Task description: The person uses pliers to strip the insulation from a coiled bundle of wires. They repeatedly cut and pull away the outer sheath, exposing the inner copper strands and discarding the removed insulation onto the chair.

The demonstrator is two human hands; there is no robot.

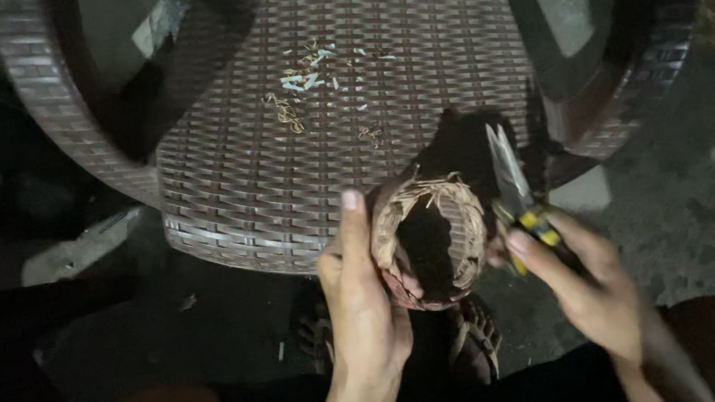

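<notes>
A head-worn camera looks down in dim light at a person seated before a brown woven plastic chair (pixel 347 136), whose seat fills the upper middle of the view. Its curved arms (pixel 45 97) sweep out to either side. Below and around it is a grey concrete floor (pixel 712 202), darkest at the left. The person's knees show at the bottom corners, with sandalled feet between them.

The left hand (pixel 361 310) is wrapped around the outer wall of a small woven basket (pixel 430 237), thumb pointing up along its side. The basket is tipped so its dark open mouth faces the camera, and it is held in the air just in front of the chair's front edge. Its rim looks plaited in pale fibre and largely finished, though the light is too poor to tell whether loose ends remain.

The right hand (pixel 585 280) is closed on the yellow handles of a pair of scissors (pixel 511 177), blades pointing up just beside the basket's right rim.

Small pale trimmings (pixel 310 79) lie scattered on the chair seat, which suggests that trimming is well under way.

The chair's front edge sits close behind the basket. Open floor lies to the right of the right hand, and there is free space between the knees.
</notes>
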